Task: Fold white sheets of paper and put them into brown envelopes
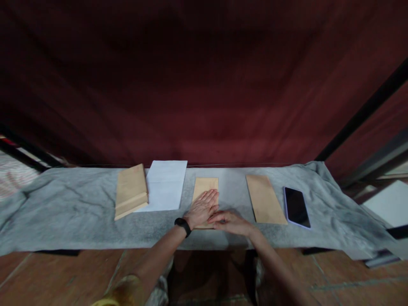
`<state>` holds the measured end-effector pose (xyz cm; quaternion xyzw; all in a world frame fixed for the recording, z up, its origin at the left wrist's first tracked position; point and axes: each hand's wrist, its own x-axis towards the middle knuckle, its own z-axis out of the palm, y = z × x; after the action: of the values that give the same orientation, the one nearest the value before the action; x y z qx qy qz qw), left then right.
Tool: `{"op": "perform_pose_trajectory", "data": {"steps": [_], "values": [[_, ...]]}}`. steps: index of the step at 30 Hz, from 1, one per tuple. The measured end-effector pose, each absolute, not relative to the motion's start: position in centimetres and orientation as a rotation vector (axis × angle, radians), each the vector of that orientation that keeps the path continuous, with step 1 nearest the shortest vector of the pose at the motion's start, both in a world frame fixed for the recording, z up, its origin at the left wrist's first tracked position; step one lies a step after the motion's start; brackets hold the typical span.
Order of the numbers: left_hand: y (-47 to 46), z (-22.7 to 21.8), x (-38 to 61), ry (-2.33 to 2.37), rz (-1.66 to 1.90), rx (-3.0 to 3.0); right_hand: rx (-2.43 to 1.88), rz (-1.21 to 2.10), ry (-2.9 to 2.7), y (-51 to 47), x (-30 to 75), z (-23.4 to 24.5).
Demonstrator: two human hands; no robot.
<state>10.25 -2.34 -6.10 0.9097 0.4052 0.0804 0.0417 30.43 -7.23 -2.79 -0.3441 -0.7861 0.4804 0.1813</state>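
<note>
My left hand (202,209), with a black band (182,227) at its wrist, lies flat with fingers stretched on a folded brown paper bag (206,184). The bag is flat on the grey cloth, and its middle is hidden under that palm. At the bag's lower right side is my right hand (230,222), fingers bent and drawn together at the paper's edge beside the left hand. Its fingertips are partly hidden. To the right a flat piece of brown paper (266,199) rests on the cloth.
Grey cloth (95,233) covers the long narrow table. Left of my hands are white paper sheets (167,187) and a pile of folded brown paper bags (130,187). A phone (297,207) lies at the right. Behind the table hangs a dark red curtain (204,106).
</note>
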Motion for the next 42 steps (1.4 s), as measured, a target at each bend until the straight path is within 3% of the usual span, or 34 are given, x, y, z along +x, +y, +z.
{"op": "perform_pose_trajectory", "data": {"steps": [5,12,19,25,42], "values": [[-5.0,-5.6,9.7,1.201,0.221,2.731,-1.051,1.396,-2.014,-6.8,30.6,-2.7],[-8.1,-5.0,9.3,1.164,0.129,2.65,-1.338,0.716,-2.166,-5.0,28.0,-4.7],[-9.6,-4.7,8.6,1.104,0.256,2.614,-1.503,0.371,-2.379,-3.2,25.8,-6.7],[-10.4,-3.5,7.6,1.001,0.268,2.591,-1.679,0.162,-2.244,-1.1,25.4,-7.2],[-9.9,-4.0,5.1,1.072,0.373,2.566,-1.566,0.285,-2.467,-5.4,27.4,-6.9]]}}
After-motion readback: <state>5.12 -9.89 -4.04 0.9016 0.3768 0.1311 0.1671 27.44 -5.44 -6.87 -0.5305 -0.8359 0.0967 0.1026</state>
